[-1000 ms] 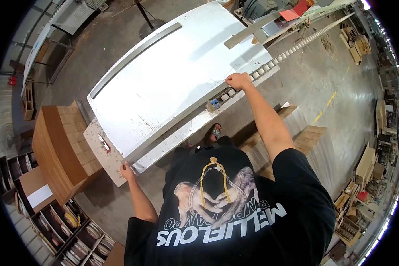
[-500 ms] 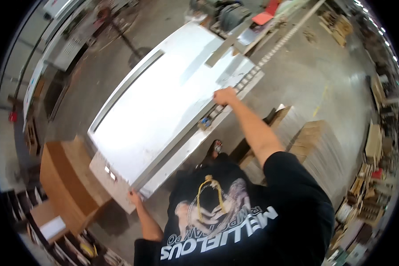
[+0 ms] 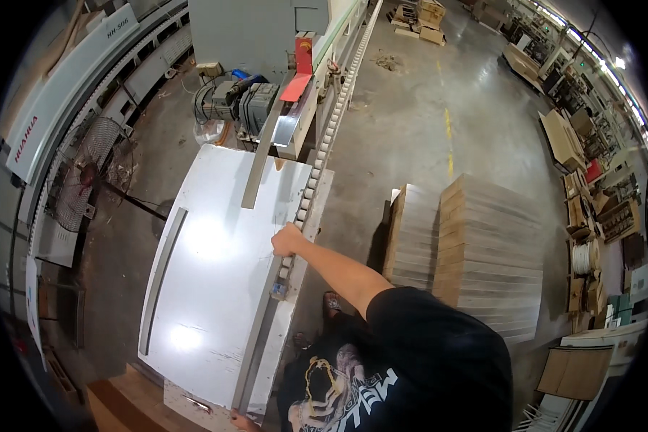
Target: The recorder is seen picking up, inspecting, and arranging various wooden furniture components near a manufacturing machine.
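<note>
While my right hand (image 3: 288,240) curls its fingers over the far long edge of the big white panel (image 3: 209,288), my left hand (image 3: 243,421) sits at the near corner, almost cut off at the bottom of the view. My right fingers are closed on that edge, knuckles up, the arm stretched out ahead of me. Whether my left fingers are clamped on the corner or only pressed against it, I cannot tell; just a sliver of that hand shows.

Under both grips the panel lies flat, running away from my left hand, past my right hand and toward the edging machine (image 3: 266,43) beyond. A long grey strip (image 3: 266,155) lies across the panel's far end, ahead of my right knuckles. Just outside my right hand, touching the panel's edge, runs a line of small rollers (image 3: 324,144) leading up into the machine.

Farther out to the right of my right arm stand two stacks of wooden boards (image 3: 475,252) on the concrete floor (image 3: 425,108). Off to the left of the panel stands a round fan (image 3: 86,173).
</note>
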`<action>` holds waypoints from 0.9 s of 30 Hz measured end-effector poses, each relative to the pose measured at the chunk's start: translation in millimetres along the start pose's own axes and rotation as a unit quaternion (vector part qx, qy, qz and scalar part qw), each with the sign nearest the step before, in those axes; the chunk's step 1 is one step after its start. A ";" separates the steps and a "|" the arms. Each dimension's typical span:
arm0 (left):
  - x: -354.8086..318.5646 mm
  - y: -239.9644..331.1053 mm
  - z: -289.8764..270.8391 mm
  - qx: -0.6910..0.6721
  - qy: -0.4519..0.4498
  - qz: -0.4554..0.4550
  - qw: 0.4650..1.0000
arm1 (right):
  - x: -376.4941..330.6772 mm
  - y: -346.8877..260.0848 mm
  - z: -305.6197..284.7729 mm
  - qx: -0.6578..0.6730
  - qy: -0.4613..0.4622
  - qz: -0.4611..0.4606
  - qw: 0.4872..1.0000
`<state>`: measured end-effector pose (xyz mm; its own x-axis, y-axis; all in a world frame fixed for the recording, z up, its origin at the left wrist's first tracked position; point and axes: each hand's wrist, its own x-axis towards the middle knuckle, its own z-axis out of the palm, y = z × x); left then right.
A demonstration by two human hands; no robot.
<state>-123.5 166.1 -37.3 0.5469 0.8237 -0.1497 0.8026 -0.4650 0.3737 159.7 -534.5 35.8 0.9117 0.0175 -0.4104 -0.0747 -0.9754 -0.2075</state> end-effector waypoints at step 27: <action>-303.0 583.7 194.8 -0.153 -0.137 0.650 0.732 | -20.7 13.2 3.8 0.077 0.117 -0.058 0.988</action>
<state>225.7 -418.1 47.8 0.8618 -0.3650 0.3523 -0.5059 -0.6695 0.5439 138.3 -546.9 38.2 0.9850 0.0592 -0.1623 -0.0071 -0.9247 -0.3806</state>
